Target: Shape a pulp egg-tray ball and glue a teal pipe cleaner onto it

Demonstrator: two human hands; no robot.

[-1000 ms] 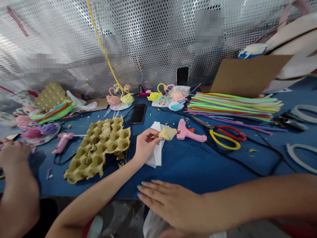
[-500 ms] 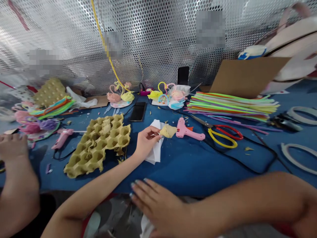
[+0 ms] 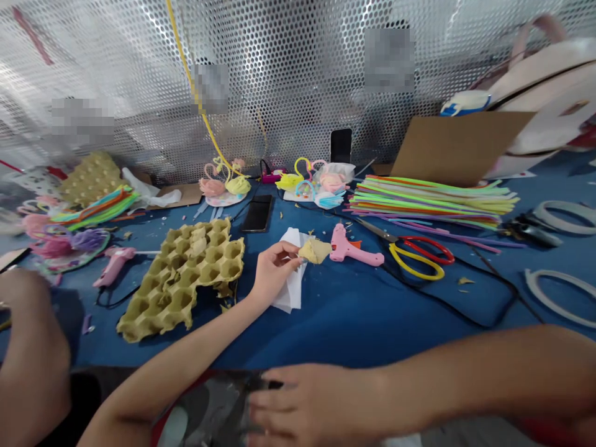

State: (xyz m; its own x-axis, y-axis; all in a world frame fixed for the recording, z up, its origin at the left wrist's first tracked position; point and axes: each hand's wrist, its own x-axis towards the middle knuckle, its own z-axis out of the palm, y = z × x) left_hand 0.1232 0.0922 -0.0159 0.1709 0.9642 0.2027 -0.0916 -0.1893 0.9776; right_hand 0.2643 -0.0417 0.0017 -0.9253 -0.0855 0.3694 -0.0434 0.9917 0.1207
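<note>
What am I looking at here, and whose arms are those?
This picture comes from a camera worn on a person's head, looking down at their own hands. The left hand pinches a torn yellowish scrap above white paper. The right hand is at the table's front edge. On the blue table top lie a torn egg tray, a pink glue gun, scissors and colourful pipe cleaners. Another person's hand shows at the far left.
</note>
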